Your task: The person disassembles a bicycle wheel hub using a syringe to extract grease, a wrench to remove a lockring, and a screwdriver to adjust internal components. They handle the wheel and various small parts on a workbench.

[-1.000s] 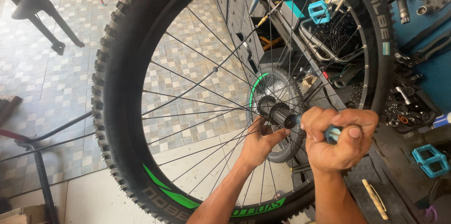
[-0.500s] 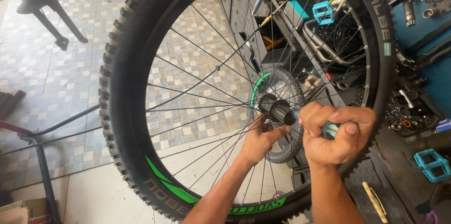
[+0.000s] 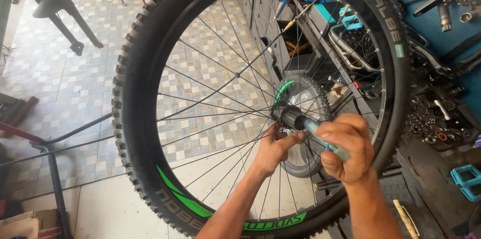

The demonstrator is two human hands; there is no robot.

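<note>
Hub sits at the centre of the wheel, which you hold upright in front of you, and everything here turns on its axle line: it points out of the wheel plane toward your right hand, running from about 10 o'clock at the hub to 4 o'clock at your fist

Nearest you, your right hand is clenched round a light blue tool, whose long axis lies along that same line, its tip pressed against the hub end. So the right hand is the nearer one on the axle side, at 4 o'clock from the hub and just beside it

Your left hand reaches in through the spokes from 6 o'clock, fingers wrapped round the hub body from below, thumb pointing toward the tool; it is grasping the hub, not the rim

Behind the hub, the toothed cassette shows through the spokes

Farther off, at 1 to 3 o'clock, lies a cluttered bench with small parts, and a blue pedal at 4 o'clock. At 10 o'clock, well apart, is the tiled floor
</note>
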